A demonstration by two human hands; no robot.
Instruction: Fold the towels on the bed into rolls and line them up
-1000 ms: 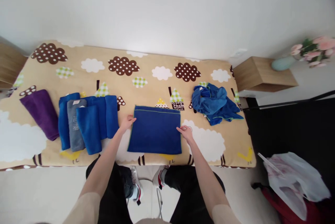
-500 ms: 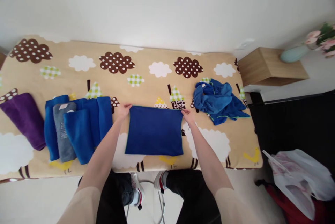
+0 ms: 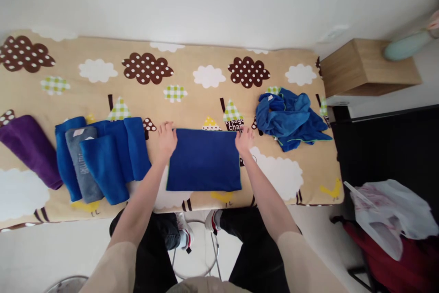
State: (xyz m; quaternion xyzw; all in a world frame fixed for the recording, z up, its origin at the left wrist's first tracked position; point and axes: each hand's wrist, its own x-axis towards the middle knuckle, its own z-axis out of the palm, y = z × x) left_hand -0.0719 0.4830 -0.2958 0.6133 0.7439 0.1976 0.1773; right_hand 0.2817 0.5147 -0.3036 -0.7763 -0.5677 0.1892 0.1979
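A dark blue towel (image 3: 205, 160) with thin green edging lies flat as a rectangle on the patterned bedspread (image 3: 192, 110). At its far left corner rests my left hand (image 3: 167, 140), fingers stretched out past the edge and thumb by the cloth. My right hand (image 3: 244, 140) lies at the far right corner with its fingers apart. A crumpled heap of blue towels (image 3: 291, 117) sits to the right of it. On the left are several folded blue towels (image 3: 104, 169), a grey towel (image 3: 82, 165) with lettering, and a rolled or folded purple towel (image 3: 30, 151).
A wall runs along the far side. At the right stand a wooden box shelf (image 3: 370, 66) with a pale green vase (image 3: 408, 46) and a white plastic bag (image 3: 394, 215) over something red. A round-framed stool (image 3: 195, 249) is below, between the legs.
Both hands have gone from pinching the towel's far corners to lying at them with fingers loosened. The towel stays spread flat. The view has shifted slightly.
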